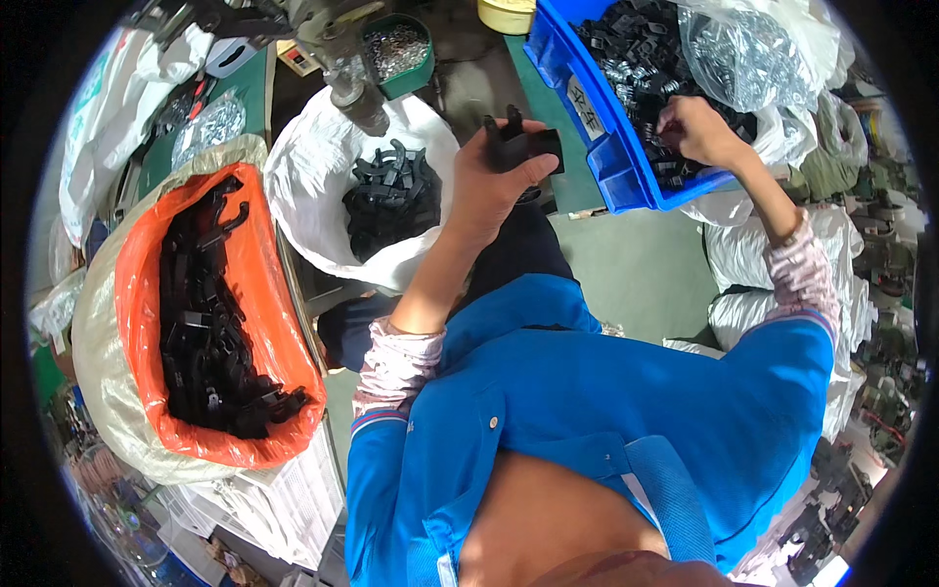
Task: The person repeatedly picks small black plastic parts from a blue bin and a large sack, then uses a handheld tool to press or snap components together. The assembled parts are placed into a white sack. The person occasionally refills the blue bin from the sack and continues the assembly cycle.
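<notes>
My left hand (pixel 486 188) is closed around a black plastic part (pixel 520 147) with upright prongs, thumb across its near side. It is held up beside a white sack (pixel 293 186) with similar black parts (pixel 391 196) inside. Over on the right, my right hand (pixel 700 131) reaches into a blue plastic bin (pixel 608 166), its fingers curled together. Whatever those fingertips grip, if anything, is hidden. Around them lies a heap of small black pieces (pixel 626 49), and a clear bag of shiny metal parts (pixel 748 59) rests on the bin's far side.
At left stands a large sack with an orange liner (pixel 284 342), filled with black curved parts (pixel 201 323). A metal machine head (pixel 342 59) hangs above the white sack. Behind it sits a green tub (pixel 423 73) of small metal pieces. White sacks (pixel 748 264) are stacked at right.
</notes>
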### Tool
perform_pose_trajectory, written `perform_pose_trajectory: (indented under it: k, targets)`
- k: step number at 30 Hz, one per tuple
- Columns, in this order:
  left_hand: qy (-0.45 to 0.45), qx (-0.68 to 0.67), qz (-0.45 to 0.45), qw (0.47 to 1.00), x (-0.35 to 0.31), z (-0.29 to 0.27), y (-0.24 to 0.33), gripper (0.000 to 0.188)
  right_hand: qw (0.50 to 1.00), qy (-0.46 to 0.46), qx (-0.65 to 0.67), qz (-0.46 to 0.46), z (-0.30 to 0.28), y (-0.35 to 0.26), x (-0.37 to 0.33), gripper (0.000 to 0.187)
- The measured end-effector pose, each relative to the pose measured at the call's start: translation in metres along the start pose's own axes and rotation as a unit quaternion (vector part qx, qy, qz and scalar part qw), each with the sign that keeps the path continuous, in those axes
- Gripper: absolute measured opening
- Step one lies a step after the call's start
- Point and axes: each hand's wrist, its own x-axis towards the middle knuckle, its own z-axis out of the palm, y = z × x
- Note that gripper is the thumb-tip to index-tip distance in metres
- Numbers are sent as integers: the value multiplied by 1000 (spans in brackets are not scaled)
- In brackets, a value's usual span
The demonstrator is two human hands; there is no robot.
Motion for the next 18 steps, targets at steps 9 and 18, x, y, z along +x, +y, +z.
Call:
perform_pose_trajectory:
  k: [9, 18]
  targets:
    - [-12, 116, 79, 990, -5, 3, 7, 32, 921, 21, 381, -74, -37, -138, 17, 8]
    - [43, 280, 129, 950, -12, -5, 8, 30, 963, 8, 250, -105, -42, -161, 39, 6]
